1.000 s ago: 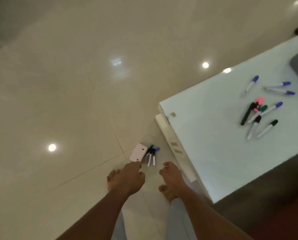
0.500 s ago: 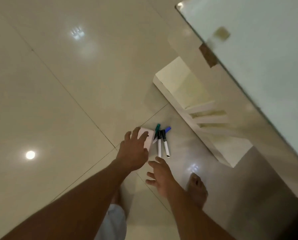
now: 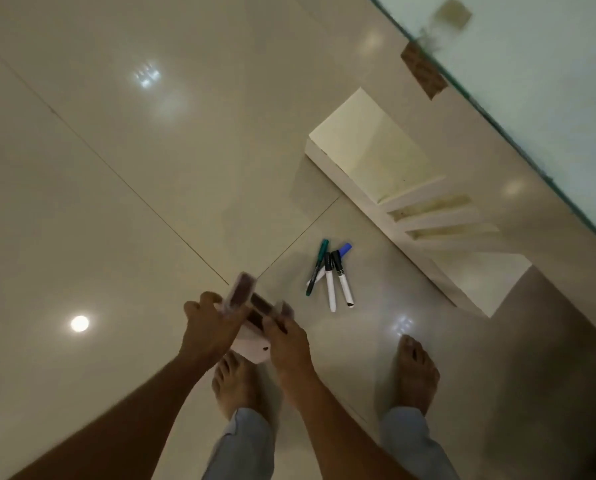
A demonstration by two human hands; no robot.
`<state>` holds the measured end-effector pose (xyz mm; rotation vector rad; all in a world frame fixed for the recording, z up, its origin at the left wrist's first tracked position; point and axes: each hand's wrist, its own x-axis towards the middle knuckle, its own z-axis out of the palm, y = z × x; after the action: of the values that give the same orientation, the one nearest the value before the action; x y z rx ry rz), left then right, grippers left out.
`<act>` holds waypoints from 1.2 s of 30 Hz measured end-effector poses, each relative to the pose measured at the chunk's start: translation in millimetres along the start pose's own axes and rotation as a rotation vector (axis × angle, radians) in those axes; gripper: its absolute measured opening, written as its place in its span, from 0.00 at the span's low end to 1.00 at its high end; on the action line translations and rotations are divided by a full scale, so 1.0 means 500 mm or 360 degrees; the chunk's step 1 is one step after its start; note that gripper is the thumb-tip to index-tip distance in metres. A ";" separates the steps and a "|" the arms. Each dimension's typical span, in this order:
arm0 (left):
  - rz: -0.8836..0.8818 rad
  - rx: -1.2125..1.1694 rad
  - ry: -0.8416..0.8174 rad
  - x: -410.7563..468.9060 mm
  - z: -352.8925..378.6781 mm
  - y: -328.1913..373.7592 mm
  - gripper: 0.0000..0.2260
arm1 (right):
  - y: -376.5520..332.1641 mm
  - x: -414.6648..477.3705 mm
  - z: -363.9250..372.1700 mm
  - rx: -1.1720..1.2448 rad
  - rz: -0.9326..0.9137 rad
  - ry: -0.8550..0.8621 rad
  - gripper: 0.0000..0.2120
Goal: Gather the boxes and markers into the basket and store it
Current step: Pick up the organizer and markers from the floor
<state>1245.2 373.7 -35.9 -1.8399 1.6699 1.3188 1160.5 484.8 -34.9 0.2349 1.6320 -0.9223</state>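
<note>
**Entry, near to far; places given from the marker cluster.**

1. Two bare feet on the glossy beige tiled floor [image 3: 151, 168], nearer than the marker cluster. The right foot [image 3: 416, 372] is near it.
2. Small white cardboard box [image 3: 251, 346], blurred, with dark flaps that seem to stand open. It is held off the floor, just left of the cluster. The left hand [image 3: 210, 327] grips one side with curled fingers, and the right hand [image 3: 286, 344] grips the other.
3. Marker cluster [image 3: 331, 275]: four loose markers lying together on the floor, one slim green, two white with black caps, one blue-capped.
4. White table base [image 3: 369, 150], beyond and to the right of the cluster. The frosted glass table top [image 3: 549, 81] is farther still.
5. Basket: not in view.

**Likely hazards:**
- Tilting the box could spill whatever is inside, if the flaps are open.
- A nudged marker may roll across the slick tile and under the base.
- The right foot could tread on the cluster.
- The person could knock against the glass edge when rising.
</note>
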 end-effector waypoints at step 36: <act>0.0631 -0.0679 -0.0613 -0.579 0.271 0.887 0.28 | -0.676 -0.320 -0.926 -0.0309 -0.0780 0.0472 0.29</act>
<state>820.7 535.1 268.6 -1.3471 1.6797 2.1781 660.3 622.1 256.4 -0.1819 2.0917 -1.1216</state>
